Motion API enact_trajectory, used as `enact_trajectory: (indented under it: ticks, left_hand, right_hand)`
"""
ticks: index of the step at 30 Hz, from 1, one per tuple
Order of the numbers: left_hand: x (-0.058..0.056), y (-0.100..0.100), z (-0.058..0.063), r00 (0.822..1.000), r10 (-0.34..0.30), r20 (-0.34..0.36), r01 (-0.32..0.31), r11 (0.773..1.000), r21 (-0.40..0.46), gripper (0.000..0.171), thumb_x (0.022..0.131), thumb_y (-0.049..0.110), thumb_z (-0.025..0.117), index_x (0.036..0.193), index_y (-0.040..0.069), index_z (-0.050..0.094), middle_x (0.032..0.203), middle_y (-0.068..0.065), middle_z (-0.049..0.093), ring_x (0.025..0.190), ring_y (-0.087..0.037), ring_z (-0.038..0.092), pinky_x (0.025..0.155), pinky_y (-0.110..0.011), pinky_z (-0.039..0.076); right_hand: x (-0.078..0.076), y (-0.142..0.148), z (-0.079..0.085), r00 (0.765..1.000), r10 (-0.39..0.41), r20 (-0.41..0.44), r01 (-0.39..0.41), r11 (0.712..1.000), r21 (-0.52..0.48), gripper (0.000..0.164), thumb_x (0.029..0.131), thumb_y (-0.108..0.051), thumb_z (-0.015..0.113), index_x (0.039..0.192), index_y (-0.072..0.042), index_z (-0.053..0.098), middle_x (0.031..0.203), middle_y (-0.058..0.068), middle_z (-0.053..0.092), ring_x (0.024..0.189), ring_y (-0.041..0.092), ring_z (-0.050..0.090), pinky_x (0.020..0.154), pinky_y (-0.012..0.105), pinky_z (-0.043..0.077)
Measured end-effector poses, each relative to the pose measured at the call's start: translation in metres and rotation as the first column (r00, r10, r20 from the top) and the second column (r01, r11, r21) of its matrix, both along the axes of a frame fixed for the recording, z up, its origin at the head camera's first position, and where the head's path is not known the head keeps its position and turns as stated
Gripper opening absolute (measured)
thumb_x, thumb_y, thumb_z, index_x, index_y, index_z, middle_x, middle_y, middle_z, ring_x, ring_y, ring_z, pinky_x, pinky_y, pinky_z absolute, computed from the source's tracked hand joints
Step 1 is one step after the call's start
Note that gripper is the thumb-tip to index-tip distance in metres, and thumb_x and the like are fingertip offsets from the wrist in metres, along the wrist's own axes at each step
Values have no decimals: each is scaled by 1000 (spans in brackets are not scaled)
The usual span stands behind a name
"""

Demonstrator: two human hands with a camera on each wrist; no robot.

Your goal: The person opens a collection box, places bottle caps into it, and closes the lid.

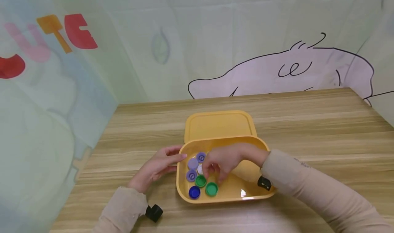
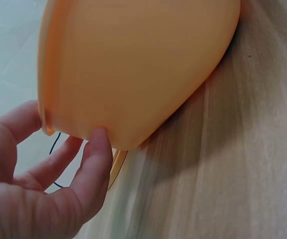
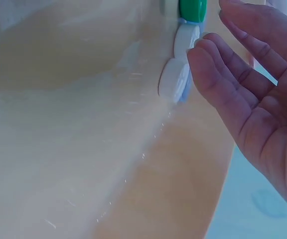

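Note:
A yellow plastic tray [image 1: 246, 196] lies on the table with several bottle caps at its left end. My left hand [image 1: 161, 163] grips its left edge, thumb over the rim and fingers on the outer wall, as the left wrist view shows. Above the caps, my right hand [image 1: 223, 159] reaches in with loosely bent fingers, fingertips close to a white cap [image 3: 186, 42]. Around it are a light purple cap [image 1: 193, 164], a swirl-marked purple cap [image 1: 191, 175], a blue cap [image 1: 194, 192] and two green caps, one of them nearest the front [image 1: 211, 189].
Behind the tray lies a flat yellow lid-like piece [image 1: 220, 125], partly covered by it. Both stand on a wood-grain table [image 1: 307, 123]. A printed cloth backdrop [image 1: 172, 38] hangs behind and to the left. Small black devices sit at both wrists.

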State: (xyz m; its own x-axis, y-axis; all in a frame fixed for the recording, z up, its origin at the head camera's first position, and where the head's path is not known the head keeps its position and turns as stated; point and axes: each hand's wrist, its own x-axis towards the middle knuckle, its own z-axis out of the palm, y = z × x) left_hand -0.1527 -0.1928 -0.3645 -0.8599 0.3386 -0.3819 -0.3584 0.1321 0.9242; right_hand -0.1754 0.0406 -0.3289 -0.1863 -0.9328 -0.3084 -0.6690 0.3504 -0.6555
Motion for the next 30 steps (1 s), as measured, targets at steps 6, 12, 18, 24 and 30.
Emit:
enact_trajectory:
  ticks: [6, 12, 18, 24, 30]
  left_hand:
    - [0, 0, 1, 1000, 4, 0, -4, 1000, -5, 56, 88, 13, 61, 135, -8, 39, 123, -18, 53, 97, -15, 57, 83, -34, 53]
    - [0, 1, 1, 1000, 1, -2, -1, 1000, 0, 55, 88, 12, 60, 135, -8, 39, 123, -18, 54, 97, -15, 57, 83, -35, 53]
    - [0, 0, 0, 1000, -6, -6, 6, 1000, -3, 56, 88, 13, 61, 135, -8, 40, 123, -18, 54, 98, -16, 58, 83, -34, 53]
    - [0, 0, 1, 1000, -8, -8, 8, 1000, -8, 56, 88, 13, 61, 135, -8, 40, 124, -18, 53, 99, -16, 57, 84, -35, 52]
    - [1, 1, 2, 1000, -5, -6, 4, 1000, -26, 55, 88, 14, 62, 135, -7, 40, 125, -19, 52, 99, -17, 57, 84, -35, 52]
  right_hand:
    - [-1, 5, 6, 1000, -16, -18, 16, 1000, -2, 28, 73, -1, 74, 99, -7, 65, 83, -3, 54, 76, 10, 51, 69, 16, 45]
    - [-3, 10, 11, 999, -15, -52, 14, 1000, -23, 28, 74, -2, 74, 99, -6, 65, 85, 1, 56, 80, 11, 50, 73, 18, 45]
    - [-4, 14, 19, 996, -21, -83, 18, 999, -42, 27, 73, -3, 74, 98, -4, 64, 87, 6, 58, 82, 16, 53, 74, 21, 47]
    - [-6, 19, 26, 994, -33, -104, 29, 999, -42, 26, 75, -2, 72, 99, -4, 63, 87, 5, 58, 80, 15, 52, 74, 22, 48]
    - [-7, 24, 30, 992, -56, -109, 54, 998, -16, 27, 75, -2, 71, 100, -6, 63, 89, 6, 58, 83, 19, 54, 73, 20, 46]
